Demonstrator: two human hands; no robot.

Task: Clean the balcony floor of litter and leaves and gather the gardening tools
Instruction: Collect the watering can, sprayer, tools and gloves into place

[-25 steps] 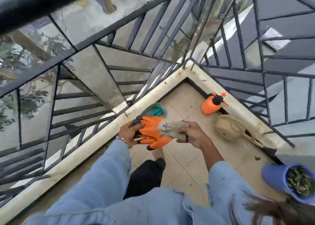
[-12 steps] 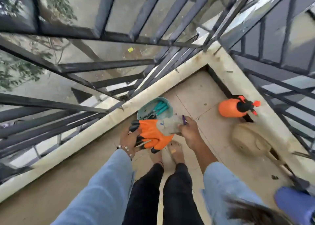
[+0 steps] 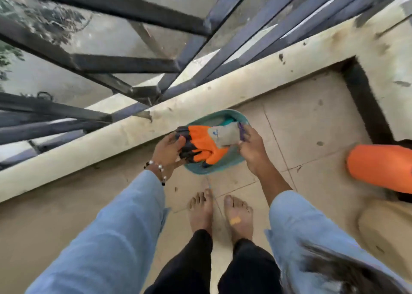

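Two hands hold one bundle here: your left hand [image 3: 168,149] has its fingers curled round the dark fingertip end of the orange gardening gloves [image 3: 204,144], and your right hand [image 3: 250,147] pinches the grey cuff end between thumb and curled fingers. The gloves stretch between your hands directly above the teal bowl [image 3: 225,167], which sits on the tiled floor [image 3: 301,124] just beside the pale concrete curb [image 3: 93,142] under the dark metal railing [image 3: 124,64]. Whether the gloves touch the bowl you cannot tell from this view. A teal handle [image 3: 228,122] shows inside the bowl, behind the cuff; the rest of its contents is hidden by the gloves. To your right, an orange spray bottle [image 3: 379,166] lies at the frame's edge, blurred, and a tan object [image 3: 388,231] sits just below it, too cut off to name. Your bare feet [image 3: 219,211] stand on the tiles close to the bowl, the right foot bearing a small plaster. A beaded bracelet [image 3: 156,166] circles your left wrist above the light blue sleeve [image 3: 116,231].
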